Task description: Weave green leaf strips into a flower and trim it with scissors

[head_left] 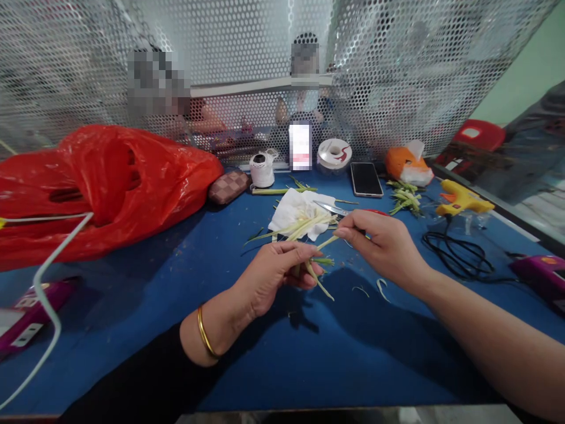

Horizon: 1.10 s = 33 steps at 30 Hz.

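Note:
My left hand (273, 274) is closed around a small bunch of pale green leaf strips (315, 272) above the blue table (309, 353). A gold bangle sits on that wrist. My right hand (382, 244) pinches the upper end of one strip (327, 241) drawn out from the bunch. Just behind my hands lies a white tissue (300, 209) with more long strips (291, 229) across it, and scissors (333, 208) with red handles rest at its right edge.
A big red plastic bag (101, 188) fills the left. At the back stand a thread spool (262, 169), a tape roll (334, 154), a phone (366, 178), an orange tissue holder (408, 165). A yellow glue gun (463, 203) and black cord (454, 253) lie right. People sit behind the perforated screen.

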Each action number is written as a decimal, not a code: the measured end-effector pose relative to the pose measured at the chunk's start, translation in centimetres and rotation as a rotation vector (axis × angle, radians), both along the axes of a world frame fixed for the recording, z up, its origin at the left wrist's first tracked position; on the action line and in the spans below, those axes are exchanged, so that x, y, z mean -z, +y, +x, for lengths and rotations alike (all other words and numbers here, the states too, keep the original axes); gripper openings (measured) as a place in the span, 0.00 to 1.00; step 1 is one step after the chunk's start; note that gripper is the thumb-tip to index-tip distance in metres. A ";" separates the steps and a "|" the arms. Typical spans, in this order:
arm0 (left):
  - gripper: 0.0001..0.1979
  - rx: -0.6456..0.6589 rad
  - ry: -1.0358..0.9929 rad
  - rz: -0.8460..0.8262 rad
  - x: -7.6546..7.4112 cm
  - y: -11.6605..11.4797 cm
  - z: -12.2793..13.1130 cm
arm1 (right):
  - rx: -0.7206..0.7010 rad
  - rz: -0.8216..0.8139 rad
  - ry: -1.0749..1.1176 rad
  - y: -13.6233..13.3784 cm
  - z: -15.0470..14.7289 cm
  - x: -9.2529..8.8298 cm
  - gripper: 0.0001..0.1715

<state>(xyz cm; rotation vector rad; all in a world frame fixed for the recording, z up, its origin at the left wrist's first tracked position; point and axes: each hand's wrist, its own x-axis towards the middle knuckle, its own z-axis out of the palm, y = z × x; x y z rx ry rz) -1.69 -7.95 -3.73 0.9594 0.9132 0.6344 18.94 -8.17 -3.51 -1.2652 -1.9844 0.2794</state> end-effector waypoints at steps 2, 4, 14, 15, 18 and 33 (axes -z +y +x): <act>0.10 -0.006 0.028 0.005 0.0 0.0 0.1 | 0.005 0.007 -0.015 -0.1 -0.1 -0.1 0.11; 0.08 0.004 0.043 0.003 -0.1 -0.1 0.1 | 0.028 0.038 -0.027 -0.2 -0.2 -0.1 0.11; 0.10 -0.118 -0.073 -0.033 -0.3 0.2 -0.1 | 0.182 0.033 0.143 0.4 -0.1 0.9 0.09; 0.10 -0.153 -0.106 -0.023 -0.4 0.3 -0.2 | 0.202 0.047 0.217 0.4 -0.1 1.0 0.11; 0.09 -0.266 -0.195 0.035 -0.8 0.3 -0.3 | 0.214 -0.060 0.415 0.0 -1.0 1.1 0.10; 0.18 -0.023 -0.291 0.022 -0.9 -0.1 -0.3 | -0.285 -0.398 0.277 -3.3 -5.9 3.5 0.20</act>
